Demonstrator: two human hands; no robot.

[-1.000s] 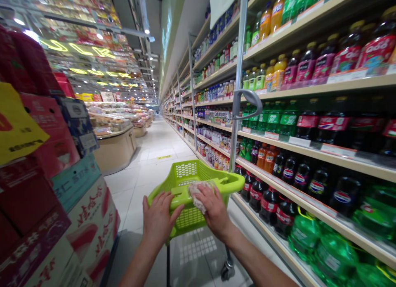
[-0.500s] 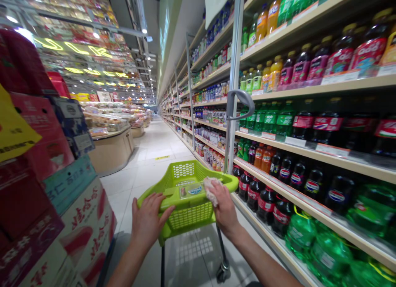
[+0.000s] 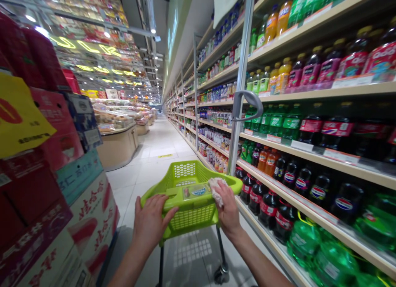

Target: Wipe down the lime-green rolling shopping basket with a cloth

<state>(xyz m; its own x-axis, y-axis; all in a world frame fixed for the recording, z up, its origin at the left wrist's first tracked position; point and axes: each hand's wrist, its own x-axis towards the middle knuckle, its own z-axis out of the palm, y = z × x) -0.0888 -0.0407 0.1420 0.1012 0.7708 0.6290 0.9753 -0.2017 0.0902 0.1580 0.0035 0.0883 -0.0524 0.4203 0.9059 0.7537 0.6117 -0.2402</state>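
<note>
A lime-green shopping cart (image 3: pixel 182 202) with a mesh basket and dark metal legs stands in front of me. My left hand (image 3: pixel 151 217) is wrapped over the left part of its handle, with the thumb lying along the near side. A crumpled whitish cloth (image 3: pixel 216 191) is under the fingers of my right hand (image 3: pixel 228 208), pressed against the right end of the handle. A clear panel with a small blue-and-white label (image 3: pixel 198 191) lies on the handle between my hands. No goods show in the visible part of the basket.
Shelves (image 3: pixel 309 148) of bottled drinks run along the right, close to the cart, with a grey looped handle (image 3: pixel 247 106) on a post. Stacked cartons (image 3: pixel 89 212) rise on the left. Ahead, a pale tiled aisle (image 3: pixel 154 152) passes a rounded display counter (image 3: pixel 119 148).
The view has turned slightly left, so the shelves, cartons and cart appear a little further right. Both hands keep their places on the handle, the cloth still under the right one.
</note>
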